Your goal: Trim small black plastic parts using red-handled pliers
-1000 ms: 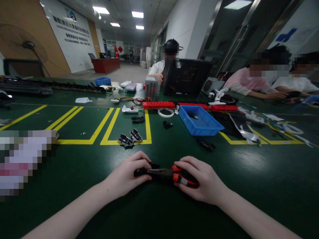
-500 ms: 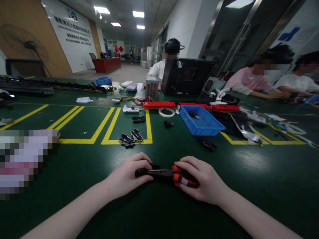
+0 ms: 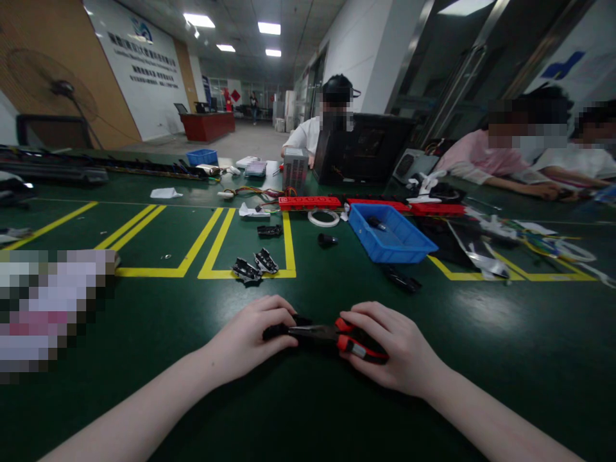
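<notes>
My right hand (image 3: 387, 343) is closed around the red and black handles of long-nose pliers (image 3: 315, 332), whose jaws point left. Between the fingers of my left hand (image 3: 262, 330) is a small black plastic part (image 3: 274, 332), mostly covered by the fingers. The jaw tips meet this part at my left fingertips; whether they clamp it cannot be made out. Beyond my left hand lie opened black and silver plastic pieces (image 3: 246, 271) with exposed insides. A black clip-like piece (image 3: 269, 230) is behind them, and a short black tube (image 3: 327, 240) lies to the right.
A blue bin (image 3: 392, 237) holding a black part stands beyond my right hand. Another black piece (image 3: 403, 280) lies before it. Red power strips (image 3: 310, 203) and a white tape ring (image 3: 323, 219) sit behind. Co-workers sit across and at the right; a black case (image 3: 363, 151) stands at the back.
The whole view has shifted very slightly. Both hands keep nearly the same pose, with the pliers still against the black part.
</notes>
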The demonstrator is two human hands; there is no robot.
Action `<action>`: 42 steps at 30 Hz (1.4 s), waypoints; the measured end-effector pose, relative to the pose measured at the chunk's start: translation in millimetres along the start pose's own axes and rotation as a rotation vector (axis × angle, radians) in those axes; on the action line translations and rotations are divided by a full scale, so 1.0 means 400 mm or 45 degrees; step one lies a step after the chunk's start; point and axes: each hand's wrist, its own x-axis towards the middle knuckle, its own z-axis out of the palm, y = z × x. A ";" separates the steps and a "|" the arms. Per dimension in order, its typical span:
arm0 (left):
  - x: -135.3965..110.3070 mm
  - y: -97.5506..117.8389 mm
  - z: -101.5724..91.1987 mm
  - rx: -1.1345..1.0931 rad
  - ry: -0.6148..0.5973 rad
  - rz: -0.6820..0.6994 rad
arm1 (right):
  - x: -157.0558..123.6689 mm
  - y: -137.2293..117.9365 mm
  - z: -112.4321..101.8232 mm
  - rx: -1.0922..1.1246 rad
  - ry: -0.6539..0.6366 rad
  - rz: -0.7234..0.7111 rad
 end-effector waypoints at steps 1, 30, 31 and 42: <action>-0.001 0.000 0.000 0.002 -0.002 0.000 | 0.000 0.001 0.000 -0.003 -0.001 -0.005; -0.004 0.005 0.001 -0.099 0.195 -0.054 | -0.002 0.012 0.003 -0.095 0.146 0.008; -0.005 0.004 0.001 -0.101 0.192 -0.052 | -0.003 0.012 0.003 -0.090 0.141 0.005; -0.002 0.005 0.000 -0.102 0.179 -0.066 | -0.002 0.012 0.004 -0.048 0.117 0.002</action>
